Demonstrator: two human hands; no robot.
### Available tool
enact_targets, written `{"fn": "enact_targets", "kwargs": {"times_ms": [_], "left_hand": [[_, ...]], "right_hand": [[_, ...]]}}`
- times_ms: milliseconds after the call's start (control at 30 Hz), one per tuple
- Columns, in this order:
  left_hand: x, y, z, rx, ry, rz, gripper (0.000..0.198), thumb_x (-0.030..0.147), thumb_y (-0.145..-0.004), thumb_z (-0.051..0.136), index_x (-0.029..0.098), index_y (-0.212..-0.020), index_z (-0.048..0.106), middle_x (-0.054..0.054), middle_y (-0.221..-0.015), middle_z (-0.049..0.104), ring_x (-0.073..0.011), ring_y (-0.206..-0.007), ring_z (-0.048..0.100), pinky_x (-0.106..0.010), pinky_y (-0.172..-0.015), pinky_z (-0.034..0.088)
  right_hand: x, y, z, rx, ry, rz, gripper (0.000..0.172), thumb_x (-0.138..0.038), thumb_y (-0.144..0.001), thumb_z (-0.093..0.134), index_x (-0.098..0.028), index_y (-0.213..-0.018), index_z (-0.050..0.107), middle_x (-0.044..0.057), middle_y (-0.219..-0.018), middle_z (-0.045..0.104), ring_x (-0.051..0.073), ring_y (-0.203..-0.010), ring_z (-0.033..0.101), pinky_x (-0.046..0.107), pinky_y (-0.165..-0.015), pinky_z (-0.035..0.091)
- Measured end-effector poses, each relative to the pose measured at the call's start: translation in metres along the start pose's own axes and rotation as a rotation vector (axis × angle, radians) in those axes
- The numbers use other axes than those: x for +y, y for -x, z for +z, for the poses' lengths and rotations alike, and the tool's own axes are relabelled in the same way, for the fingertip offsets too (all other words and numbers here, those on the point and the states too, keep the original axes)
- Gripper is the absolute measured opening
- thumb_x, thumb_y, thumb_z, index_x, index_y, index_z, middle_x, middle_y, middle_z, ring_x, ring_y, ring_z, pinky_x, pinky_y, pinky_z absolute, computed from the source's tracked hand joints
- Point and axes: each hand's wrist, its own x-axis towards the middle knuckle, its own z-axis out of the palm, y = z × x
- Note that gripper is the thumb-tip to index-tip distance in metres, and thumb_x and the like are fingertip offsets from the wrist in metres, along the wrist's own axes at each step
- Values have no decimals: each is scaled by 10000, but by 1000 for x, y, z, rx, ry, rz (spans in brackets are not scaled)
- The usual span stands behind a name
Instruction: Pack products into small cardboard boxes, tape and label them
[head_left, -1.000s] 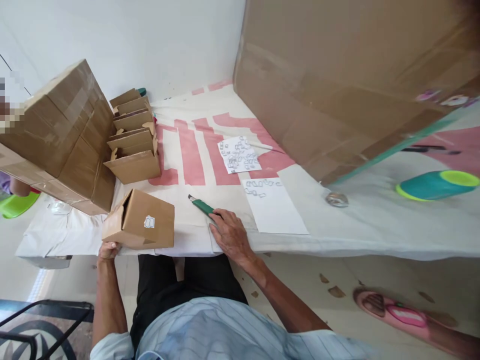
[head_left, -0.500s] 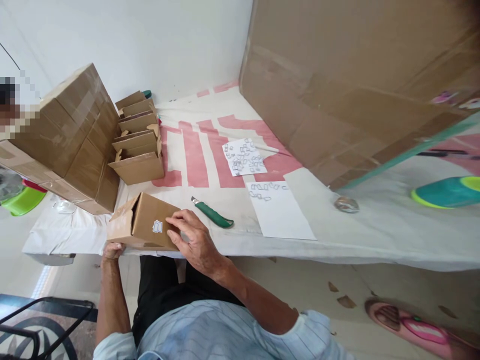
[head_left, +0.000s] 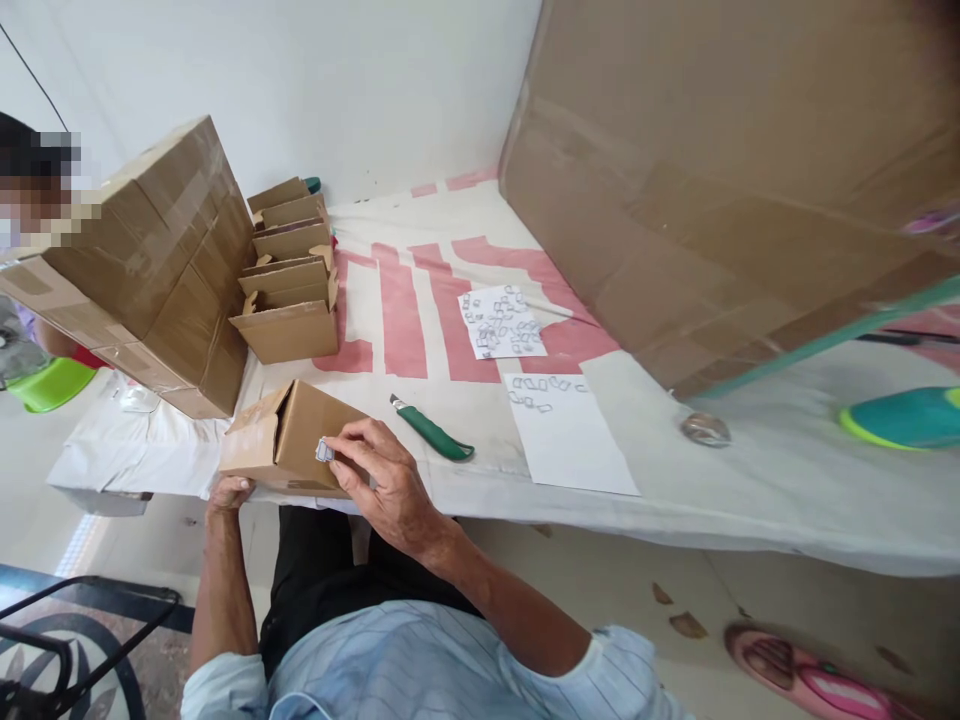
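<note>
A small cardboard box [head_left: 315, 425] rests at the table's front edge, tilted, with its taped end flap toward the left. My left hand [head_left: 229, 491] grips its lower left corner from below, and most of those fingers are hidden beneath it. On the box's face is a small white sticker with a dark outline [head_left: 324, 450]. The fingertips of my right hand [head_left: 386, 485] are closed at the sticker's right edge and partly cover it; whether it is lifted off the cardboard I cannot tell. A green utility knife [head_left: 433, 430] lies just beyond my right hand.
Several open cardboard boxes [head_left: 289, 335] stand in a row behind, beside a large taped carton [head_left: 180, 270]. Two sticker sheets [head_left: 502, 325] [head_left: 574, 440] lie mid-table. A huge carton [head_left: 675, 180] fills the right back. A tape roll [head_left: 705, 430] lies near it. Another person is at far left.
My right fingertips have moved left onto the sticker, which now looks tilted and partly covered. The view has shifted slightly; my left hand still holds the box.
</note>
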Motion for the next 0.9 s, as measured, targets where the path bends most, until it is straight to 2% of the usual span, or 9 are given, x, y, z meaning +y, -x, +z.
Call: {"fn": "enact_targets", "kwargs": {"times_ms": [133,267,467,900], "left_hand": [[-3,0,-3,1,-8,2,693,336,-455,970,228,-1114,787,-68,-1175,821,-378,-1246,703,-486,-1047,569],[-5,0,-6,13,-17,17,797,319,-358,994,234,-1125,794,-65,-1173,824,-393,-1249,696,-486,-1049,568],[-6,0,-7,3,-38,18,797,309,-403,972,242,-1173,782,-65,-1185,816,-400,-1286,672,-514,-1066,557],[-9,-2,-10,9,-61,-6,818,336,-376,972,253,-1167,782,-59,-1207,810,-400,-1333,633,-520,-1110,516]], "right_hand": [[-1,-3,0,-7,-33,0,246,-155,-1019,595,-255,-1178,753,77,-1021,669,213,-981,668,390,-901,600],[-1,-5,1,2,-52,7,221,-148,-1013,599,-254,-1132,752,74,-1012,672,209,-975,674,383,-901,595],[2,-7,1,-5,-93,28,178,-143,-1012,597,-238,-1074,734,73,-1015,672,205,-976,676,380,-899,585],[3,-10,-2,-36,-145,36,159,-113,-997,572,-239,-993,670,54,-971,677,201,-954,659,370,-850,556]]}}
